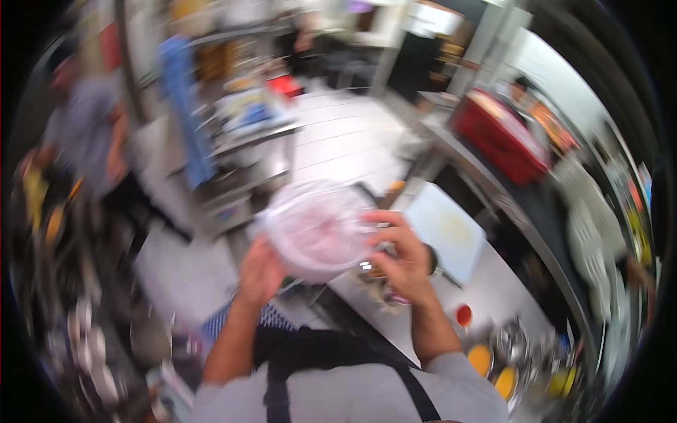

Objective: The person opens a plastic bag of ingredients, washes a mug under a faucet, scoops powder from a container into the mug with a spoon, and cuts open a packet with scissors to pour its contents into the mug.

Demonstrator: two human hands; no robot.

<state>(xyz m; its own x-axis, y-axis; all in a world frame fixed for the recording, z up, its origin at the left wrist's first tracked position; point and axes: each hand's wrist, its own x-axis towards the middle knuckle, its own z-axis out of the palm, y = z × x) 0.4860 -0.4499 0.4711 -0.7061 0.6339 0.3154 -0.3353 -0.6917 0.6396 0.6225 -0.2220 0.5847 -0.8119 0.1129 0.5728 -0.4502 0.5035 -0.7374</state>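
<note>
In front of my chest I hold a round, whitish plastic tub [317, 236] with something pinkish inside, blurred by motion. It looks tilted, and a clear film or bag seems to cover its top. My left hand [262, 271] supports the tub's lower left side. Around the right rim curl the fingers of my right hand [398, 254], thumb below. Whether those fingers pinch the film or only the rim, I cannot tell.
On the right runs a steel counter with a white cutting board [446, 229], a small red cup [463, 315] and several metal bowls [509, 342]. A red box [499, 135] stands on a higher shelf. At left, another person [95, 130] stands beside a steel rack [243, 144].
</note>
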